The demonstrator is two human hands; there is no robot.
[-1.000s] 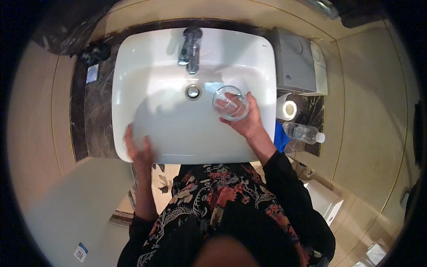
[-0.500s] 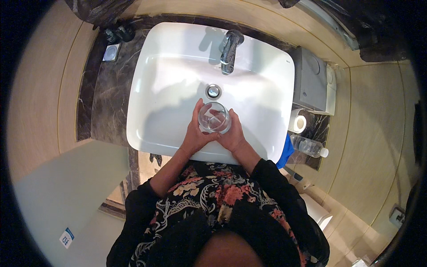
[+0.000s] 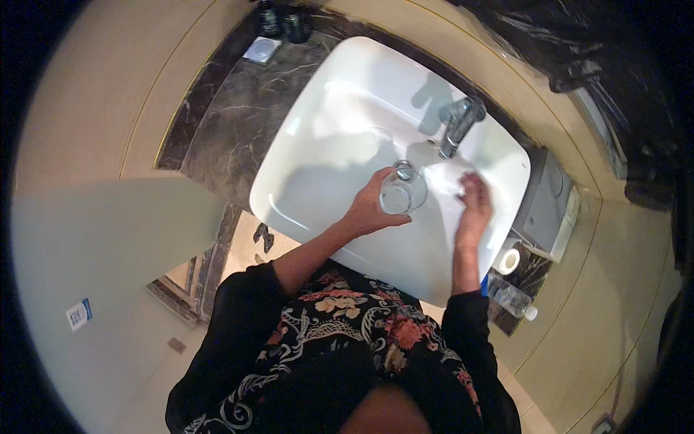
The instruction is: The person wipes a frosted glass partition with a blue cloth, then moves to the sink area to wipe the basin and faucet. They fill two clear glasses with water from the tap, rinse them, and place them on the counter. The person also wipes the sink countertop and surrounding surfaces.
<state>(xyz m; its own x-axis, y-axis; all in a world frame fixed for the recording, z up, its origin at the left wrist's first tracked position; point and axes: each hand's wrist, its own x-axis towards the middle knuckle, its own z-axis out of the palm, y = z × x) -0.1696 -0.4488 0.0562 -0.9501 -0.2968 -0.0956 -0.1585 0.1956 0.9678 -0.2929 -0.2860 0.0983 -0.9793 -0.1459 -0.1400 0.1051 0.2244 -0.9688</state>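
A clear drinking glass (image 3: 396,197) is held over the basin near the drain, with my left hand (image 3: 367,207) wrapped round its left side. My right hand (image 3: 473,206) is off the glass, to its right, and holds nothing that I can see. Its fingers stretch up toward the tap, a little blurred. The chrome tap (image 3: 460,129) stands at the back right of the white washbasin (image 3: 303,173), just beyond my right fingertips. Below the tap, partly behind the glass, is the round metal drain plug (image 3: 405,171).
A dark marble counter (image 3: 238,123) runs round the basin, with dark bottles (image 3: 282,23) and a small white square item (image 3: 262,49) at the far left. On the right are a grey box (image 3: 536,195), a paper roll (image 3: 509,259) and a clear plastic bottle (image 3: 513,298).
My right hand has let go of the glass and moved right, toward the tap. The glass stays in my left hand. The whole view has turned, tilting the basin clockwise.
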